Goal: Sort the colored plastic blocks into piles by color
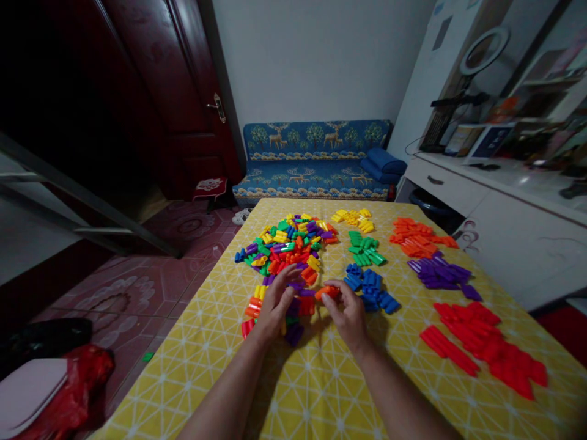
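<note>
Between the thumb and fingers of my right hand (349, 313) is an orange plastic building piece (326, 292), tube-shaped. My left hand (276, 307) rests over the near end of a mixed-colour pile of plastic pieces (287, 241), thumb and fingers apart, and hides some of them. Right of the hands lie single-colour groups: blue pieces (370, 284), green pieces (364, 249) and yellow pieces (354, 218). Farther right are orange pieces (415, 237), purple pieces (439, 272) and red pieces (490, 342).
A yellow patterned cloth (316, 391) covers the table. Behind it stands a blue sofa (316, 171). On the right is a white cabinet (518, 244) crowded with items. A red bag (87, 379) and a small green piece (147, 356) lie on the floor at left.
</note>
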`<state>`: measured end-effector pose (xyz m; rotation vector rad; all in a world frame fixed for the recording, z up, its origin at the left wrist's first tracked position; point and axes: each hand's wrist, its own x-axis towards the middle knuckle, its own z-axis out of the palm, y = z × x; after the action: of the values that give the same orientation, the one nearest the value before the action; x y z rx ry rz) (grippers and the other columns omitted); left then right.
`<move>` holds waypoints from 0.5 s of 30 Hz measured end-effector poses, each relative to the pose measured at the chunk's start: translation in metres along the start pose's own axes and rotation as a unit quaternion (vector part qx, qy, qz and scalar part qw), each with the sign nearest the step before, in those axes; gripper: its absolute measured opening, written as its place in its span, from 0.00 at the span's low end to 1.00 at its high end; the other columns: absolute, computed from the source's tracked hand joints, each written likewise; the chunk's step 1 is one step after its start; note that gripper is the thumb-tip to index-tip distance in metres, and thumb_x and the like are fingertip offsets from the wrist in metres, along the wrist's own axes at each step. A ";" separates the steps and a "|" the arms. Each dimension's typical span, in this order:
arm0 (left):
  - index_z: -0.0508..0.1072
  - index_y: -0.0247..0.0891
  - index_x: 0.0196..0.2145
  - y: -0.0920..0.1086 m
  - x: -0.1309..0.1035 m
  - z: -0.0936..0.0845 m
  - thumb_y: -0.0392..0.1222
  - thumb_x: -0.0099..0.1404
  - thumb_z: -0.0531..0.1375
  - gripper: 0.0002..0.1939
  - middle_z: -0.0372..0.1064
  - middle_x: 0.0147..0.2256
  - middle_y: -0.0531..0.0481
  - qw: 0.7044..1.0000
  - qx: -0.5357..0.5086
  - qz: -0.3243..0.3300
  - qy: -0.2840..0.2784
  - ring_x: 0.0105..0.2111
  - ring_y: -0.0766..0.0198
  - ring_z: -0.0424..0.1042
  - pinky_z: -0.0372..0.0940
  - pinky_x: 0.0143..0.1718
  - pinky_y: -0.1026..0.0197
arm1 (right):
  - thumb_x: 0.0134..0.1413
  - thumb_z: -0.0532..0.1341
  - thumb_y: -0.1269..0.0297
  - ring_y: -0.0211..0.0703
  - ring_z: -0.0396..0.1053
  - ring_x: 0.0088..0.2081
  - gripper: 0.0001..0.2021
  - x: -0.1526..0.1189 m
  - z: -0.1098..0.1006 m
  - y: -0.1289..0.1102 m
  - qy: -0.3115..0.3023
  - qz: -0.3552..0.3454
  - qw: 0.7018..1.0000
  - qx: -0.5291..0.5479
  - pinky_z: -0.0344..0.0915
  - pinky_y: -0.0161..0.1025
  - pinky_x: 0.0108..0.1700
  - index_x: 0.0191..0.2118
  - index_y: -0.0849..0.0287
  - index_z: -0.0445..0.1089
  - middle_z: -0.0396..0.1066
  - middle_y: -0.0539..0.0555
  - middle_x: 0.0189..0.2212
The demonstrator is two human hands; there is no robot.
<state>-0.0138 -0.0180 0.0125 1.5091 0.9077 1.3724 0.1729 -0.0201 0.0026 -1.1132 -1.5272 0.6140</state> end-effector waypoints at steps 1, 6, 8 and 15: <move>0.61 0.44 0.63 0.000 0.000 -0.001 0.55 0.71 0.53 0.26 0.66 0.59 0.40 1.000 -0.020 -0.005 0.011 0.57 0.49 0.68 0.69 0.51 0.49 | 0.57 0.61 0.59 0.40 0.73 0.30 0.14 0.000 -0.001 -0.001 -0.016 0.025 0.999 0.023 0.71 0.35 0.31 0.47 0.58 0.70 0.75 0.53 0.34; 0.63 0.42 0.61 -0.001 -0.001 -0.002 0.56 0.71 0.51 0.26 0.64 0.60 0.38 0.998 -0.066 -0.004 0.020 0.58 0.49 0.66 0.68 0.53 0.48 | 0.52 0.62 0.63 0.41 0.75 0.33 0.26 -0.003 -0.001 -0.014 -0.124 0.072 0.986 0.087 0.72 0.36 0.32 0.59 0.54 0.64 0.76 0.52 0.38; 0.63 0.42 0.61 0.000 -0.002 -0.001 0.57 0.70 0.52 0.27 0.64 0.60 0.39 0.999 -0.052 0.000 0.001 0.58 0.48 0.66 0.68 0.53 0.48 | 0.51 0.62 0.67 0.42 0.76 0.38 0.25 -0.004 0.002 -0.017 -0.152 0.087 0.980 0.091 0.74 0.37 0.37 0.57 0.51 0.67 0.77 0.52 0.43; 0.73 0.40 0.53 0.007 0.002 -0.008 0.51 0.70 0.55 0.19 0.72 0.51 0.41 0.984 0.164 0.068 -0.005 0.52 0.52 0.71 0.67 0.51 0.52 | 0.56 0.62 0.57 0.42 0.75 0.35 0.14 0.000 0.007 0.008 -0.069 0.103 0.985 0.118 0.73 0.36 0.35 0.47 0.57 0.72 0.77 0.53 0.38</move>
<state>-0.0213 -0.0174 0.0201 1.8527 1.0811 1.3571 0.1690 -0.0160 -0.0057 -1.0694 -1.4218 1.0062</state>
